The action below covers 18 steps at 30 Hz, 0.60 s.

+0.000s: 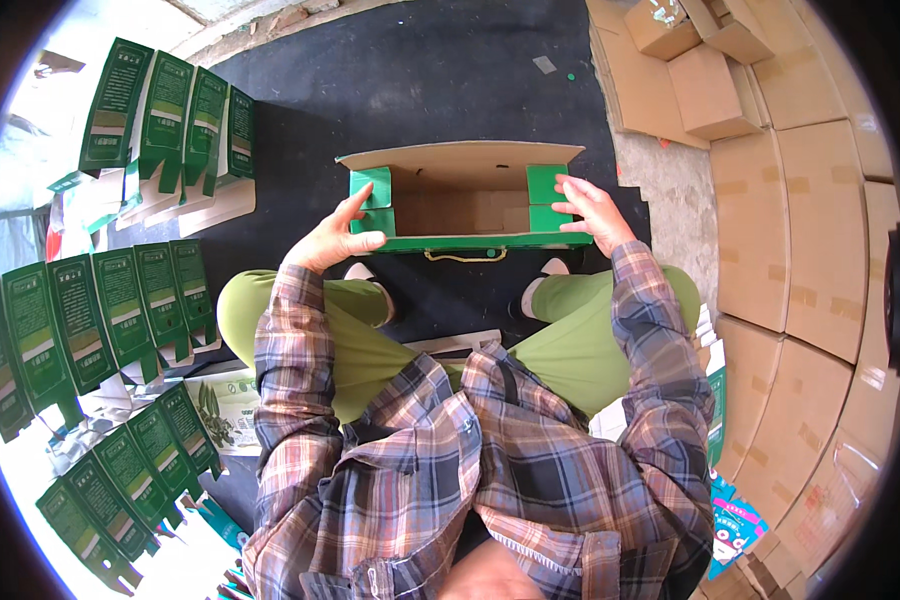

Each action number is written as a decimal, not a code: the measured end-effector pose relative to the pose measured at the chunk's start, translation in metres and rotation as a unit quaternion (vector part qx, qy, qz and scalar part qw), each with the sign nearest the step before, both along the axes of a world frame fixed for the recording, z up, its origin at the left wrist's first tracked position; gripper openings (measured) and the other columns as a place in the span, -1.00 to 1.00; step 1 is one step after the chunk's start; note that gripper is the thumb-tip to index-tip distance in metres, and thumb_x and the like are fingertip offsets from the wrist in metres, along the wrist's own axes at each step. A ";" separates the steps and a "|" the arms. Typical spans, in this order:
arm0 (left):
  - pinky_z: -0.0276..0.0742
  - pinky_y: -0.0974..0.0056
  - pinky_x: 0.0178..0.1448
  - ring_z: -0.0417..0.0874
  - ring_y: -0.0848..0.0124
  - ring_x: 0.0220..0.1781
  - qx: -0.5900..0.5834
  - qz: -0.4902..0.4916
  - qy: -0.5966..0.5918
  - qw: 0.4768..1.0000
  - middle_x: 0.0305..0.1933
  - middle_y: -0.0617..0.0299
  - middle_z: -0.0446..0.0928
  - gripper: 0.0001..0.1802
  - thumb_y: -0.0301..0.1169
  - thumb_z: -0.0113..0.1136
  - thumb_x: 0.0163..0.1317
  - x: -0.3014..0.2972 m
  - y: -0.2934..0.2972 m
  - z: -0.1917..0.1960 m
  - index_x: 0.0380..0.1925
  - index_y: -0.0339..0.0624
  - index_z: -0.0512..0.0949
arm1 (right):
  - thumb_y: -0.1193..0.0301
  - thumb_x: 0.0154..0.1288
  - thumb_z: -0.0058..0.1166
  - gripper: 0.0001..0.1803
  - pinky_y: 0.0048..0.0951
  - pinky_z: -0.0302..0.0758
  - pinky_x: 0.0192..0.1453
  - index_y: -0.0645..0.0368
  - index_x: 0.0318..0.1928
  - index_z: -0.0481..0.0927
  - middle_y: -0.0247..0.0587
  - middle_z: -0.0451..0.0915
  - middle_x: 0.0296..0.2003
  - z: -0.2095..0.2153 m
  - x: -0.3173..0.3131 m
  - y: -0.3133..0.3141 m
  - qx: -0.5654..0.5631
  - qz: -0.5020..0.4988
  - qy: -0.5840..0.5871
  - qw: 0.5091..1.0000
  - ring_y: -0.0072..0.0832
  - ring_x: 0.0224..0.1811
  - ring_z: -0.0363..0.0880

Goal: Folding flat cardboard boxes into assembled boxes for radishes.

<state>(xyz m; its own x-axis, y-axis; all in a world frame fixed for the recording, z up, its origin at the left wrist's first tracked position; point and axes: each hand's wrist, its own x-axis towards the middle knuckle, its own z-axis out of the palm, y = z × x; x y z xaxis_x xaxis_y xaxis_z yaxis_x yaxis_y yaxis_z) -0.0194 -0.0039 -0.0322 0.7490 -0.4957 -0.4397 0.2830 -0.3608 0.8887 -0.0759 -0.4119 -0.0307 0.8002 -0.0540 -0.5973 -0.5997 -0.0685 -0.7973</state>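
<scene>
In front of me on the black floor covering stands a green cardboard gift box (460,205) with a plain brown inside. Its long far flap leans outward, and small green flaps show at both ends. A pale yellow handle (465,256) hangs on the near side. My left hand (338,233) is at the box's left end, fingers apart, thumb over the near left corner. My right hand (592,212) is at the right end with its fingers spread by the green flap. Neither hand grips anything; whether the fingertips touch the flaps I cannot tell.
Rows of green printed cartons (95,310) stand along my left. Brown cardboard boxes (765,225) are stacked on the right, with opened cartons (705,85) at the far right. My green-trousered legs bend on both sides of the box. Black sheeting (410,75) covers the floor.
</scene>
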 end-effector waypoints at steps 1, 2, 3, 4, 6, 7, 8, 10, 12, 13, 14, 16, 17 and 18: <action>0.33 0.16 0.26 0.24 0.22 0.29 -0.012 -0.023 -0.012 1.000 0.36 0.05 0.10 -0.02 -0.18 0.42 -0.01 -0.001 0.001 0.001 0.36 -0.14 0.08 | 0.02 0.36 -0.08 -0.36 -0.31 0.49 0.02 0.15 0.28 0.25 -0.11 0.34 0.19 0.002 0.002 0.000 0.007 0.013 0.000 1.000 -0.37 0.11 0.44; 0.38 0.18 0.22 0.31 0.23 0.27 0.025 -0.006 -0.065 0.998 0.30 0.02 0.24 -0.09 -0.23 0.42 -0.01 -0.004 -0.002 -0.001 0.32 -0.17 0.16 | -0.02 0.34 -0.07 -0.33 -0.30 0.46 0.05 0.17 0.27 0.27 -0.10 0.36 0.19 0.007 0.003 0.002 0.007 0.003 0.005 1.000 -0.34 0.12 0.44; 0.38 0.18 0.22 0.31 0.23 0.27 0.025 -0.007 -0.064 0.998 0.30 0.02 0.24 -0.09 -0.23 0.42 -0.01 -0.002 -0.003 -0.005 0.32 -0.17 0.16 | -0.02 0.34 -0.07 -0.33 -0.30 0.46 0.05 0.17 0.27 0.27 -0.10 0.36 0.19 0.003 0.003 0.000 0.007 0.003 0.006 1.000 -0.34 0.12 0.44; 0.40 0.21 0.19 0.38 0.25 0.21 0.048 0.021 -0.071 0.996 0.22 0.01 0.33 -0.14 -0.24 0.41 0.00 0.000 -0.005 -0.007 0.29 -0.19 0.22 | -0.03 0.32 -0.05 -0.34 -0.33 0.46 0.05 0.19 0.24 0.31 -0.10 0.40 0.15 -0.001 0.002 -0.002 -0.003 0.008 -0.027 1.000 -0.34 0.10 0.46; 0.47 0.27 0.11 0.55 0.30 0.03 0.108 0.090 -0.131 0.981 0.04 0.04 0.53 -0.31 -0.27 0.38 0.04 0.007 -0.009 -0.021 0.18 -0.26 0.37 | 0.09 0.30 0.03 -0.50 -0.47 0.42 0.07 0.18 0.10 0.49 -0.13 0.53 0.03 -0.015 -0.001 -0.004 -0.066 0.007 -0.127 0.990 -0.36 -0.01 0.55; 0.48 0.25 0.09 0.58 0.26 -0.02 0.097 0.129 -0.129 0.978 -0.02 0.05 0.55 -0.39 -0.28 0.36 0.05 0.007 -0.010 -0.025 0.12 -0.23 0.43 | 0.09 0.30 0.03 -0.50 -0.47 0.42 0.07 0.18 0.10 0.49 -0.13 0.53 0.03 -0.015 -0.002 -0.002 -0.066 0.008 -0.126 0.990 -0.36 -0.01 0.55; 0.49 0.23 0.06 0.57 0.21 -0.04 0.138 0.122 -0.183 0.966 -0.06 0.06 0.54 -0.44 -0.29 0.35 0.03 0.008 -0.012 -0.029 0.07 -0.18 0.47 | 0.13 0.27 0.07 -0.54 -0.43 0.41 0.08 0.16 0.06 0.52 -0.15 0.54 0.00 -0.015 -0.003 0.000 -0.182 0.049 -0.145 0.971 -0.32 -0.02 0.55; 0.49 0.21 0.04 0.56 0.17 -0.06 0.179 0.114 -0.235 0.949 -0.10 0.06 0.54 -0.48 -0.30 0.35 0.02 0.007 -0.016 -0.033 0.03 -0.14 0.51 | 0.24 0.14 0.16 -0.61 -0.30 0.42 0.10 0.10 -0.02 0.56 -0.16 0.56 -0.08 -0.012 -0.010 0.006 -0.416 0.135 -0.226 0.870 -0.17 -0.04 0.50; 0.48 0.17 0.00 0.51 0.11 -0.10 0.275 0.087 -0.348 0.892 -0.18 0.08 0.49 -0.60 -0.34 0.33 -0.02 0.004 -0.026 -0.035 -0.10 -0.07 0.57 | 0.23 0.02 0.25 -0.53 -0.22 0.42 0.09 0.07 -0.01 0.55 -0.14 0.48 0.01 -0.008 -0.019 0.016 -0.478 0.192 -0.263 0.816 -0.16 0.07 0.41; 0.48 0.17 0.00 0.51 0.11 -0.10 0.274 0.086 -0.349 0.892 -0.18 0.08 0.49 -0.60 -0.34 0.33 -0.02 0.003 -0.031 -0.034 -0.10 -0.07 0.57 | 0.22 -0.02 0.28 -0.48 -0.20 0.42 0.08 0.05 0.01 0.53 -0.13 0.44 0.06 -0.007 -0.023 0.021 -0.499 0.219 -0.277 0.791 -0.17 0.10 0.38; 0.47 0.17 -0.01 0.50 0.11 -0.11 0.298 0.087 -0.381 0.871 -0.18 0.09 0.48 -0.63 -0.36 0.32 -0.03 0.000 -0.034 -0.033 -0.15 -0.06 0.58 | 0.24 -0.11 0.35 -0.36 -0.19 0.37 0.14 0.05 0.07 0.49 -0.11 0.38 0.13 0.002 -0.026 0.030 -0.505 0.262 -0.245 0.785 -0.15 0.18 0.31; 0.48 0.18 -0.05 0.49 0.14 -0.14 0.331 0.086 -0.450 0.825 -0.22 0.15 0.48 -0.74 -0.39 0.31 -0.06 -0.003 -0.041 -0.032 -0.29 -0.06 0.61 | 0.25 -0.19 0.40 -0.19 -0.16 0.30 0.18 0.07 0.16 0.37 -0.16 0.33 0.15 0.006 -0.031 0.046 -0.533 0.310 -0.218 0.756 -0.22 0.24 0.23; 0.47 0.17 -0.09 0.49 0.17 -0.14 0.339 0.065 -0.451 0.823 -0.25 0.20 0.48 -0.79 -0.38 0.30 -0.06 -0.004 -0.043 -0.029 -0.34 -0.05 0.62 | 0.28 -0.23 0.43 -0.13 -0.17 0.28 0.19 0.08 0.18 0.33 -0.16 0.32 0.15 0.005 -0.032 0.051 -0.545 0.322 -0.218 0.743 -0.22 0.25 0.21; 0.46 0.17 -0.11 0.49 0.18 -0.14 0.341 0.044 -0.456 0.821 -0.27 0.22 0.49 -0.81 -0.37 0.29 -0.05 -0.006 -0.043 -0.032 -0.36 -0.04 0.62 | 0.28 -0.23 0.43 -0.13 -0.17 0.28 0.19 0.08 0.18 0.33 -0.16 0.32 0.15 0.004 -0.031 0.053 -0.542 0.324 -0.220 0.744 -0.22 0.25 0.21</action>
<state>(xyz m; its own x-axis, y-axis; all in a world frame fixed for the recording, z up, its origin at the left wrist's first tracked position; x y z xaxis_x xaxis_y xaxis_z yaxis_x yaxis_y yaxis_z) -0.0256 -0.0470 -0.0641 0.9406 -0.2938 0.1702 -0.3362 -0.8761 0.3455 -0.1071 -0.3589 -0.0267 0.9731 0.1692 -0.1566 0.1417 -0.9747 -0.1727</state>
